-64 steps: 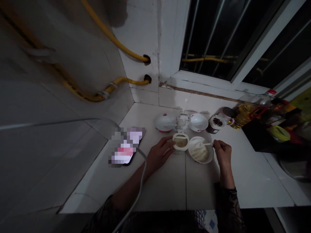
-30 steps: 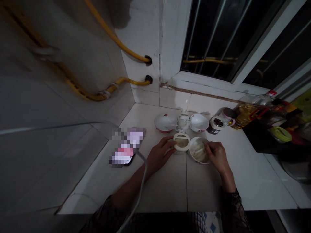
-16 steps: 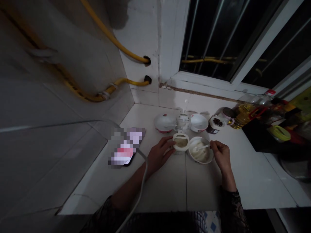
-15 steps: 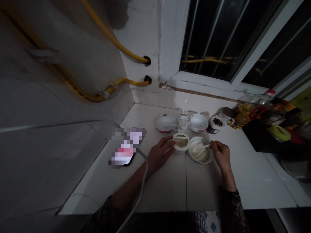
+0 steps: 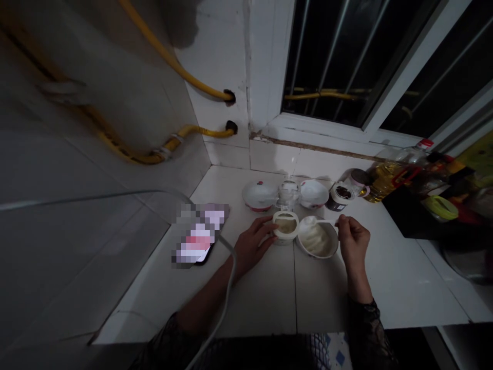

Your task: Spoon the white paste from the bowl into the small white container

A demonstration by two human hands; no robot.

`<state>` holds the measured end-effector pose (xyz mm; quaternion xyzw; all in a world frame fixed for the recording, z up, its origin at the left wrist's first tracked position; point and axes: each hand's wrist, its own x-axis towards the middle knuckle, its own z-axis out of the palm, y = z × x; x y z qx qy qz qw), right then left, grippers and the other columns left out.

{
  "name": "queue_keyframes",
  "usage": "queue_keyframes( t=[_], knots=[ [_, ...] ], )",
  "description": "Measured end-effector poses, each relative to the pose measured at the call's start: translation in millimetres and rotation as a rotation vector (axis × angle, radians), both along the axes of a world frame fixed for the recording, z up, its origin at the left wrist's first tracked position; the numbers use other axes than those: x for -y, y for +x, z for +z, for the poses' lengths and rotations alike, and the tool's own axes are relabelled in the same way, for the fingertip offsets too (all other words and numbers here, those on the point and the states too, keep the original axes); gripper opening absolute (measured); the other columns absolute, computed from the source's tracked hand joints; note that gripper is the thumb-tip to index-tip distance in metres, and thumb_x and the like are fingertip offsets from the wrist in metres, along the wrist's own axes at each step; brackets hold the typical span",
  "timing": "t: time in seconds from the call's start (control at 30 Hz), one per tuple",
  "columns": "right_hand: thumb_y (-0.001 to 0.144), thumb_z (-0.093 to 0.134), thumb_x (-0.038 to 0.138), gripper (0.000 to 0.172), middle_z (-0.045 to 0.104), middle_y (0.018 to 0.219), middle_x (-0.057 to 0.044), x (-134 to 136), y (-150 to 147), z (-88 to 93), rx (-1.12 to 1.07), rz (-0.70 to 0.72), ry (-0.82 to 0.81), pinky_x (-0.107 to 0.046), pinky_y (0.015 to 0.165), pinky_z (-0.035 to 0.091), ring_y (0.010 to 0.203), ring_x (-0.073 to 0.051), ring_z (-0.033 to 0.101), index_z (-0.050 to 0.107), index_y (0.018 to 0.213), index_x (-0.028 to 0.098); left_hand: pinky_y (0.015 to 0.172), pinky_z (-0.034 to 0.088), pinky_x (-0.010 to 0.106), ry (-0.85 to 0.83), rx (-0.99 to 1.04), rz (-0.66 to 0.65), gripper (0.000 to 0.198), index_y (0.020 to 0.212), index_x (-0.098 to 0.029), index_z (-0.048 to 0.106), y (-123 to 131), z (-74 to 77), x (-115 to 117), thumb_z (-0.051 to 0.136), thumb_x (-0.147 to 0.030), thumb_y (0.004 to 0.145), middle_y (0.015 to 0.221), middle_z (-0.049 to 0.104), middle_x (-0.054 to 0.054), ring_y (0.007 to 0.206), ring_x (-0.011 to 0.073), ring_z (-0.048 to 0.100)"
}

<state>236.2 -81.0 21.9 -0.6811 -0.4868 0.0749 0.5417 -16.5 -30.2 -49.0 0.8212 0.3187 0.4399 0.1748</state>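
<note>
My left hand (image 5: 252, 244) curls round the side of a small round white container (image 5: 285, 227) holding brownish powder. My right hand (image 5: 352, 241) pinches the handle of a white spoon (image 5: 318, 222), whose bowl is lifted over the far rim of a white bowl (image 5: 318, 240) of white powder. The container and the bowl stand side by side, touching, on the white tiled counter (image 5: 269, 288).
Behind them stand two white bowls (image 5: 259, 194) (image 5: 314, 193) flanking a clear glass jar (image 5: 288, 193). A dark-filled jar (image 5: 339, 195), an oil bottle (image 5: 389, 172) and a dark tray (image 5: 419, 218) are at the right. A phone (image 5: 198, 234) with a white cable lies left. Yellow pipes run along the wall.
The spoon rose out of the white powder and moved to the bowl's far edge, toward the container. My left hand stayed on the container.
</note>
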Motion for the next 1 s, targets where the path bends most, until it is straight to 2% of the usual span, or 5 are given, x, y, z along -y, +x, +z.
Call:
queue_keyframes(
  t=[0.1, 0.27, 0.53, 0.67, 1.0],
  knots=[
    [0.094, 0.046, 0.039, 0.037, 0.058, 0.059, 0.0, 0, -25, 4.6, 0.346, 0.03, 0.187, -0.03, 0.068, 0.041, 0.061, -0.014, 0.052, 0.057, 0.065, 0.02, 0.078, 0.06, 0.03, 0.006, 0.004, -0.001, 0.02, 0.114, -0.022, 0.057, 0, 0.6, 1, 0.052, -0.025, 0.095, 0.126, 0.057, 0.011, 0.088, 0.0142, 0.068],
    [0.094, 0.05, 0.018, 0.021, 0.068, 0.069, 0.001, -3, -45, 1.2, 0.864, 0.321, 0.287, -0.034, 0.084, 0.036, 0.06, -0.011, 0.055, 0.061, 0.077, 0.02, 0.08, 0.06, 0.031, -0.01, -0.023, 0.003, 0.021, 0.115, -0.022, 0.058, -1, 2.9, 1, 0.051, -0.026, 0.095, 0.126, 0.058, 0.011, 0.093, 0.0166, 0.068],
    [0.096, 0.048, 0.026, 0.027, 0.062, 0.062, 0.0, 1, 4, -3.8, 0.647, 0.039, 0.239, -0.034, 0.077, 0.04, 0.061, -0.015, 0.054, 0.057, 0.072, 0.021, 0.079, 0.06, 0.03, 0.003, 0.0, -0.001, 0.021, 0.114, -0.022, 0.057, 0, 0.7, 0, 0.052, -0.025, 0.094, 0.125, 0.058, 0.011, 0.094, 0.0163, 0.068],
    [0.095, 0.05, 0.028, 0.029, 0.056, 0.057, 0.002, 5, 32, -5.7, 0.74, -0.041, 0.198, -0.032, 0.075, 0.039, 0.055, -0.013, 0.048, 0.054, 0.067, 0.02, 0.08, 0.06, 0.031, 0.015, -0.009, 0.008, 0.021, 0.115, -0.023, 0.057, 0, 0.5, 0, 0.052, -0.025, 0.094, 0.125, 0.058, 0.011, 0.093, 0.0164, 0.068],
    [0.098, 0.045, 0.024, 0.033, 0.059, 0.06, 0.001, 6, 25, -8.7, 1.043, 0.137, 0.066, -0.032, 0.077, 0.035, 0.056, -0.013, 0.048, 0.057, 0.067, 0.019, 0.077, 0.06, 0.029, 0.019, -0.016, 0.006, 0.02, 0.114, -0.022, 0.056, 0, 1.2, 0, 0.051, -0.026, 0.095, 0.125, 0.057, 0.011, 0.085, 0.0138, 0.069]
  ],
)
